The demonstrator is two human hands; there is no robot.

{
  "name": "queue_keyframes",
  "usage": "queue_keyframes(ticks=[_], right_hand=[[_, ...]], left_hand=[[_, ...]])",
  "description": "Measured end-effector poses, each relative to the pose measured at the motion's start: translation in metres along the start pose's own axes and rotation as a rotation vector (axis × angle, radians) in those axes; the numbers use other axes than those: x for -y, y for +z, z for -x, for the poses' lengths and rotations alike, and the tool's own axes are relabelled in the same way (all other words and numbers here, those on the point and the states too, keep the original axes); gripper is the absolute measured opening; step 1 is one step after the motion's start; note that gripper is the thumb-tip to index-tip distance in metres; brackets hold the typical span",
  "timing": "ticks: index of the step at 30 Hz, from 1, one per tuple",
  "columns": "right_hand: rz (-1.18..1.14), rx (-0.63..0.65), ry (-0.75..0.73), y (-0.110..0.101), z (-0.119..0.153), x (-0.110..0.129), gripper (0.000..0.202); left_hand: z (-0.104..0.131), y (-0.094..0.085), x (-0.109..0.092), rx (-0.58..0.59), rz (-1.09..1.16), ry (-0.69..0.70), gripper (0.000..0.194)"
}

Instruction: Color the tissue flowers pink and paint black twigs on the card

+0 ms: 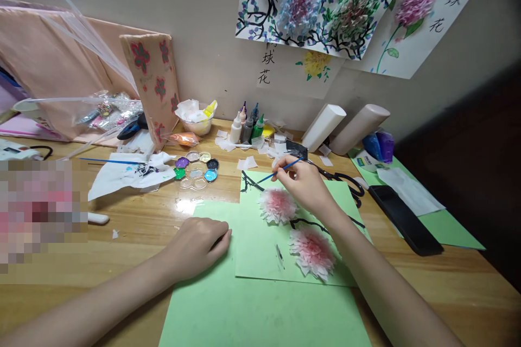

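Observation:
My right hand (299, 181) pinches a thin blue paintbrush (266, 178), its tip at black painted branch lines (251, 180) near the top left of a green sheet (256, 255). Two pink and white paper flowers, one upper (278, 206) and one lower (312, 252), sit on that sheet, with a black line between them passing under my right forearm. A small dark smear (279, 255) lies left of the lower flower. My left hand (199, 246) rests with curled fingers on a larger green sheet (260, 314) underneath; nothing shows in it.
A paint palette (196, 169) and a stained tissue (122, 173) with another brush lie at the left. Small paint bottles (247, 129) stand by the wall. Black scissors (354, 184) and a black phone (402, 219) are at the right. Flower pictures (301, 5) hang above.

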State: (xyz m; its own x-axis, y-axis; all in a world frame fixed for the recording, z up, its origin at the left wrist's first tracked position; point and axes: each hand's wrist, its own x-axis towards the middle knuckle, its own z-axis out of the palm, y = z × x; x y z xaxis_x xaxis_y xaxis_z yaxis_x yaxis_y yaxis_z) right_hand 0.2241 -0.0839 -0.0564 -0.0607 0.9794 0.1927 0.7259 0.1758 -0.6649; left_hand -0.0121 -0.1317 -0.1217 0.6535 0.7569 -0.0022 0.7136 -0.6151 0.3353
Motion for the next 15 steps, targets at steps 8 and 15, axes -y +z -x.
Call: queue_keyframes(ticks=[8, 15], right_hand=[[0.004, -0.021, -0.017, -0.004, 0.0033, 0.0072, 0.014], [0.022, -0.005, -0.077, 0.0016, 0.0041, 0.0083, 0.014]], left_hand=[[0.002, 0.0006, 0.0006, -0.02, 0.02, 0.015, 0.033], [0.0012, 0.0012, 0.001, -0.041, 0.03, 0.022, 0.034]])
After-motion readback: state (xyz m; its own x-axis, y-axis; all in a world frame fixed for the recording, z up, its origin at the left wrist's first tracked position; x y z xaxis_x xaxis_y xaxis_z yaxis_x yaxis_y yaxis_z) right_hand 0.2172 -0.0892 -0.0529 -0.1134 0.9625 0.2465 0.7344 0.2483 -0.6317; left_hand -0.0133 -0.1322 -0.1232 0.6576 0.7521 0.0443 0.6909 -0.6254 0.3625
